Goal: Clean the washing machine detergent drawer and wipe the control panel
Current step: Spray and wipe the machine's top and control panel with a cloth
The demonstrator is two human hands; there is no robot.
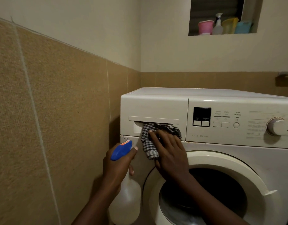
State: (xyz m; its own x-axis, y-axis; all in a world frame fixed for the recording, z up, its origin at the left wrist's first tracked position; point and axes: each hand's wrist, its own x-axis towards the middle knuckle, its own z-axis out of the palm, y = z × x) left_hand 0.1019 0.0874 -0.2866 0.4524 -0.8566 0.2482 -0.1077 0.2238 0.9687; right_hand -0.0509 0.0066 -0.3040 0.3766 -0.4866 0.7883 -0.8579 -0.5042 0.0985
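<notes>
Cloth (147, 143) under right hand (171, 153), against drawer (153, 109)

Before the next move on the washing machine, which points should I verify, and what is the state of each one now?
1. Cloth under control: ok; the right hand presses the checked cloth flat on the handle recess of the detergent drawer.
2. Spray bottle secure: ok; the left hand grips its neck.
3. Detergent drawer open for cleaning inside: not ok; it sits closed.
4. Liquid left in the spray bottle: cannot tell; its body is opaque.
5. Control panel clean: cannot tell; no hand touches it.
</notes>
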